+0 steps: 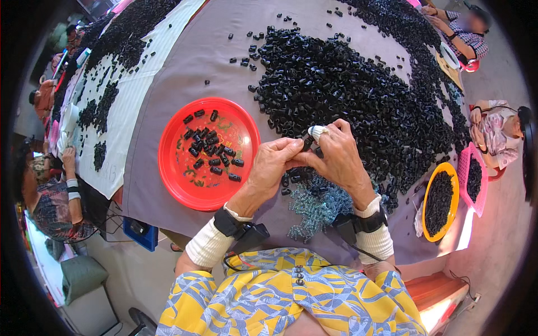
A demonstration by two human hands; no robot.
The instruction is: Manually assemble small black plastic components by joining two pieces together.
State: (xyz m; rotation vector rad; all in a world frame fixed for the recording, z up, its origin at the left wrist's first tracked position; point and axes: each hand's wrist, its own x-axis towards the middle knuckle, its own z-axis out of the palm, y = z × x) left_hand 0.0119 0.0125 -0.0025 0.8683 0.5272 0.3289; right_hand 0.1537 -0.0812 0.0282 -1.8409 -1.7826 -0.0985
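Above the front of the table, my left hand [270,169] pinches a small black plastic piece [307,143] that looks like part of a cord lock. My right hand [341,155] meets it there, thumb and fingers closed on the same spot; a white cover wraps one fingertip. What else the right fingers hold is hidden. Just below lies a tangled heap of small bluish coil springs [314,207]. Beyond my hands spreads a large pile of black plastic pieces [319,78]. To the left, a red plate [174,180] holds several black barrel-shaped pieces [215,162].
At the right edge stand a yellow tray [455,196] and a pink basket [464,162], both with black parts. Other people sit at the left [47,196] and right [496,131]. A blue bin [140,234] is below the table's left edge.
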